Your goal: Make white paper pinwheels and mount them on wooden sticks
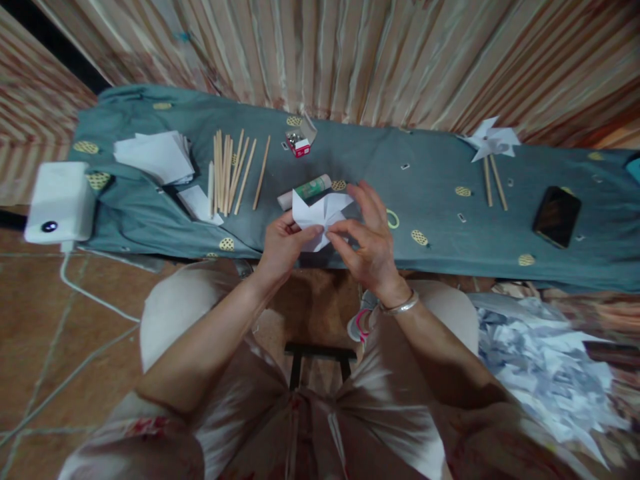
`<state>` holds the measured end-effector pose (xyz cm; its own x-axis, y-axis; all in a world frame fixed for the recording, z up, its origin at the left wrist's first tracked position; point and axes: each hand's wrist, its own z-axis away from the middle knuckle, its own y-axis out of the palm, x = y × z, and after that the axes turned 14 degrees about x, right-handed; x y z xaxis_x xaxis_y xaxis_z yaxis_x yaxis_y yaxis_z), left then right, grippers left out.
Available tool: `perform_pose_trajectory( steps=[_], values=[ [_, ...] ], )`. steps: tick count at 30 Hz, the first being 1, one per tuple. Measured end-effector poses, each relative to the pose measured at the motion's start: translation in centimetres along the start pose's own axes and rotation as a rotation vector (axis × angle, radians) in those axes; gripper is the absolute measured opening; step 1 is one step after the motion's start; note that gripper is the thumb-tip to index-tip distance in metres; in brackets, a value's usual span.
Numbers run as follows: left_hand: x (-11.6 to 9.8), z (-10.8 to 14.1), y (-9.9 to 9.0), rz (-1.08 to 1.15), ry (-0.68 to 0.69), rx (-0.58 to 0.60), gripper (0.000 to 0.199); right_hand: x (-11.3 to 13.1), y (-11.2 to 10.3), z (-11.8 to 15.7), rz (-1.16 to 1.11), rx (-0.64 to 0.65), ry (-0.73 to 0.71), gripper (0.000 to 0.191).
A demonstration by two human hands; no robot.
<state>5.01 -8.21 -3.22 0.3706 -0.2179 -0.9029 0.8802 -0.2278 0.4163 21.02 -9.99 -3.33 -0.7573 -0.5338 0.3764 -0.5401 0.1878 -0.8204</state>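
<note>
A white paper pinwheel [316,212], its blades folded toward the middle, is held over the front edge of the cloth-covered table. My left hand [283,243] grips its left side, thumb on the folded paper. My right hand [367,240] pinches at the centre with thumb and forefinger, other fingers raised. Whether a small pin sits between those fingertips is too small to tell. Just behind the paper lies a glue stick [320,185] with a green label. Partly hidden by my right hand is a pale green ring-shaped handle [393,219].
A stack of white paper [155,157], several wooden sticks [230,173] and an open red box [299,145] of small metal pieces lie on the table [430,200]. Finished-looking pinwheels [493,141] on sticks and a phone [557,217] are rightward. Paper pieces [550,367] pile below; a white device [60,200] stands left.
</note>
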Motion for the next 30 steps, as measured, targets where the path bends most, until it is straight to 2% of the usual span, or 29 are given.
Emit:
perform_pose_trajectory(
  steps=[11,24,30],
  values=[
    [0.04,0.09,0.10,-0.038,-0.003,-0.004,0.038,-0.18,-0.04,-0.01,0.022,0.024,0.032,0.010],
    [0.21,-0.01,-0.24,-0.036,-0.002,-0.018,0.032,-0.27,-0.20,-0.06,-0.113,0.091,0.066,0.011],
    [0.12,-0.39,-0.57,0.010,-0.015,-0.057,0.031,-0.79,0.02,0.13,-0.145,0.113,-0.003,0.014]
  ],
)
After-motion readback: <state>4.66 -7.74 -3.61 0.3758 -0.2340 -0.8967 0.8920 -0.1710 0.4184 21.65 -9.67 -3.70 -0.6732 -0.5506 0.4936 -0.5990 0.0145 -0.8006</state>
